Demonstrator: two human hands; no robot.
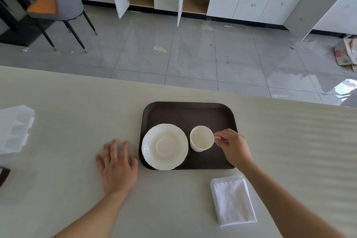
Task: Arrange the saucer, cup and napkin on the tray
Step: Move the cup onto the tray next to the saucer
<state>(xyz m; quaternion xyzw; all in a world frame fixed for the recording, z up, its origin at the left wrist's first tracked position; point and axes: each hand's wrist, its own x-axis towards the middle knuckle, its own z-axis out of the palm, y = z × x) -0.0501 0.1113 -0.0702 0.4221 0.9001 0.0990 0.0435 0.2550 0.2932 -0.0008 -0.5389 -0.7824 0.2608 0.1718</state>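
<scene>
A dark brown tray [185, 111] lies on the pale table. A white scalloped saucer [164, 147] rests on the tray's left part. To its right a white cup [201, 138] stands upright on the tray. My right hand [232, 146] pinches the cup's handle with thumb and fingers. Flat on the table just left of the tray lies my left hand [116, 164], fingers spread and holding nothing. A folded white napkin [232, 200] sits on the table in front of the tray's right corner, under my right forearm's side.
A translucent plastic box [15, 129] sits at the table's left edge, with a dark object [3, 176] below it. The table's far edge runs just behind the tray. Beyond it are tiled floor, a chair [61, 2] and open cabinets.
</scene>
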